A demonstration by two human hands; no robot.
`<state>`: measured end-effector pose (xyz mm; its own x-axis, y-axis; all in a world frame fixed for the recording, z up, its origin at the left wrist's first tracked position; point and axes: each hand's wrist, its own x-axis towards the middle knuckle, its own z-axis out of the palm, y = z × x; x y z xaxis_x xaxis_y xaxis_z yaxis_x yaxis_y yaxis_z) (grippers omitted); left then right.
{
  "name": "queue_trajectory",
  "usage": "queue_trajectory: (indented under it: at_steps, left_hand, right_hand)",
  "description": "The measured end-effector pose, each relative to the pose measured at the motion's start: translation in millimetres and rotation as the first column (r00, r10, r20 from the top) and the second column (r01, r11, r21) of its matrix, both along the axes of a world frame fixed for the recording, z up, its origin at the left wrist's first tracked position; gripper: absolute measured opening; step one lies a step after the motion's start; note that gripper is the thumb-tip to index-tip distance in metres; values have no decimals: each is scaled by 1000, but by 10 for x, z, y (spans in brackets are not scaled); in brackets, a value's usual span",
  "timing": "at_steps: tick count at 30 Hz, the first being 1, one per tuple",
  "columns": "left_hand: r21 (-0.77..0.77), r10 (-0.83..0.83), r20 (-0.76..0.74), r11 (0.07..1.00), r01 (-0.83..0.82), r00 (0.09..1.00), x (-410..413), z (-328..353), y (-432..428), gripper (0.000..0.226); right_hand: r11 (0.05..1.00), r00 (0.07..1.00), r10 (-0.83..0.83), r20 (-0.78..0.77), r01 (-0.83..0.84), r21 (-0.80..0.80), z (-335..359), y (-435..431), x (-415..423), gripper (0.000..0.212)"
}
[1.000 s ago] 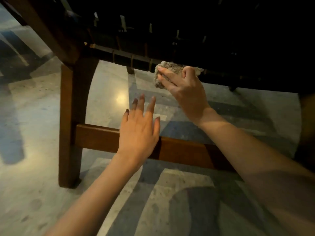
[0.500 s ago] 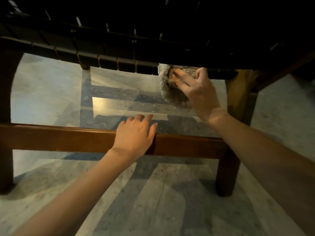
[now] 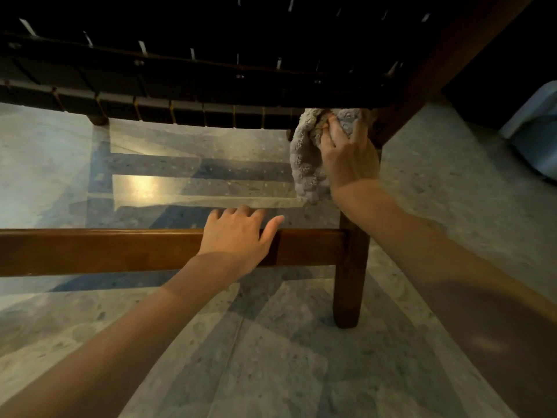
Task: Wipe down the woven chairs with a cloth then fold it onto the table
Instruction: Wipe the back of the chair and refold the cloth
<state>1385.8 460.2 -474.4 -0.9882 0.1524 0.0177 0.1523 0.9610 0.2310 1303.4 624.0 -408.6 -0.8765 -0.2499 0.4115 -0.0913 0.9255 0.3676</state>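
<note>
Cloth (image 3: 305,164) is sliding rightward to woven chair (image 3: 211,86) corner, right hand (image 3: 346,155) gripping it, left hand (image 3: 238,236) resting loose on crossbar (image 3: 105,251); wiping leg (image 3: 349,282) likely next.

Single head-worn wide-angle view, set low: below the dark woven chair seat (image 3: 180,70), above the brown wooden stretcher rail (image 3: 120,251). It faces forward and down, and the seat's underside fills the top of the frame. Close range: both forearms enter from the bottom corners. The left hand (image 3: 238,236) is on the rail at centre. The right hand (image 3: 349,155) holds the grey terry cloth (image 3: 304,164) at upper right, by the brown wooden chair leg (image 3: 349,282). The speckled grey stone floor (image 3: 271,357) fills the lower half.
</note>
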Motion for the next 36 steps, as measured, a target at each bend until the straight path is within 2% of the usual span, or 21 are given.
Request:
queue_trajectory:
  at_steps: [5, 8, 11, 13, 14, 16, 17, 19, 22, 24, 27, 32, 36]
  left_hand:
    - [-51, -12, 38, 999, 14, 999, 40, 62, -88, 62]
    - [12, -5, 25, 1000, 4, 1000, 99, 143, -269, 54]
    - [99, -23, -142, 994, 38, 990, 202, 273, -466, 47]
    - [150, -17, -231, 987, 52, 973, 275, 393, -602, 45]
    - [212, -5, -229, 976, 55, 973, 292, 442, -640, 44]
    - [390, 14, -148, 920, 45, 989, 333, 572, -745, 43]
    - [480, 15, -90, 877, 30, 996, 355, 636, -798, 43]
    - [595, 10, -8, 804, -3, 1000, 418, 777, -916, 44]
    - [701, 43, 74, 709, -83, 996, 552, 995, -1138, 48]
    - [764, 115, 115, 625, -162, 987, 668, 1127, -1316, 46]
    - [809, 160, 148, 548, -212, 976, 877, 1324, -1555, 40]
    - [799, 337, 94, 536, -273, 937, 1228, 1623, -1980, 55]
    - [815, 463, 105, 467, -343, 880, 1521, 1665, -2361, 48]
  right_hand:
    - [983, 978, -174, 114, 180, -43, 85, -152, 82, 56]
    - [963, 946, -232, 225, 256, -84, 201, -271, 113, 53]
    - [977, 929, -178, 325, 206, -54, 284, -399, 208, 55]
    - [990, 892, -100, 441, 134, -47, 323, -562, 312, 68]
    - [990, 854, -77, 515, 125, -59, 326, -616, 373, 74]
    - [972, 792, 38, 609, 112, -207, 327, -741, 532, 72]
    - [943, 802, 153, 578, 58, -329, 328, -775, 631, 66]
    - [839, 832, 377, 406, -122, -530, 359, -836, 808, 56]
    - [692, 782, 568, 256, -285, -663, 491, -1014, 971, 40]
    - [601, 724, 651, 228, -309, -737, 610, -1175, 1042, 34]
    - [469, 673, 721, 162, -302, -830, 721, -1454, 1141, 30]
    - [281, 554, 826, 105, -242, -929, 881, -2007, 1295, 26]
    - [188, 463, 884, 60, -235, -953, 894, -2419, 1459, 26]
